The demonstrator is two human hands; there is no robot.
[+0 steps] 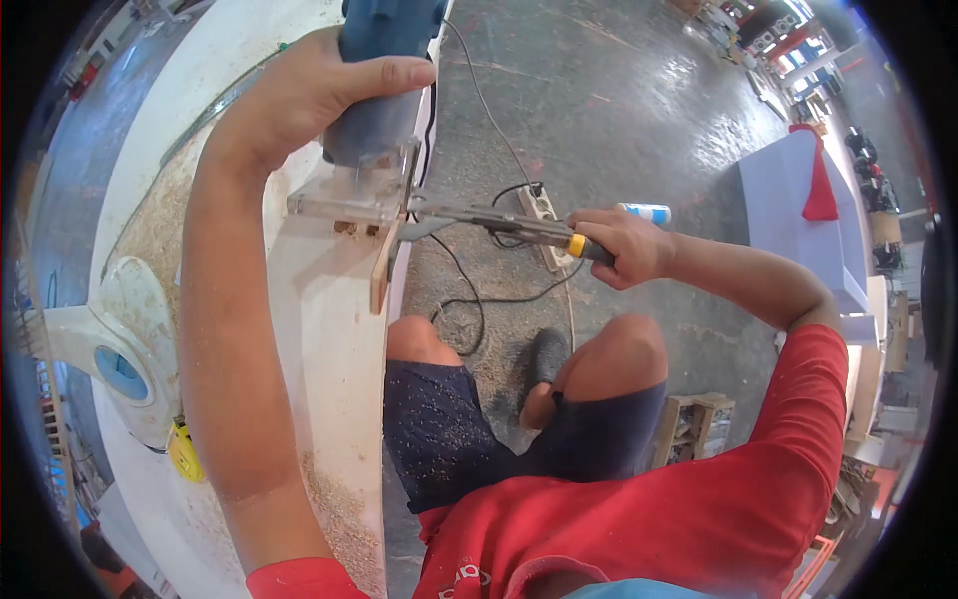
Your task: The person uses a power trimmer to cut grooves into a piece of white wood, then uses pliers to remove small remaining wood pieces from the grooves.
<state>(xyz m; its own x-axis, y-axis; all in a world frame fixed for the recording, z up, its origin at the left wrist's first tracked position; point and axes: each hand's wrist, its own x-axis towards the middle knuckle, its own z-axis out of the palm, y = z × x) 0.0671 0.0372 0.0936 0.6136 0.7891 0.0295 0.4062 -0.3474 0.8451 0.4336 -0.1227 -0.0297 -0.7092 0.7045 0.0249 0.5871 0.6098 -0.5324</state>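
My left hand (329, 90) is wrapped round the blue body of a trim router (374, 130), its thumb lying across the front. The router's clear plastic base (344, 205) rests at the edge of a white workbench (334, 399). In my closed right hand (629, 245) is the black and yellow grip of long metal pliers (499, 222). Their jaws reach left to a small wooden piece (381, 275) at the bench edge, beside the router base. The router's cutting bit and the exact bite of the jaws are hard to make out.
Sawdust covers the bench beside a white curved part (135, 339) and a yellow tape measure (184, 454). On the floor lie a power strip (544, 225), looping black cables (484, 319) and a blue-and-white can (647, 213). A pale box (788, 210) with red cloth (820, 185) stands right.
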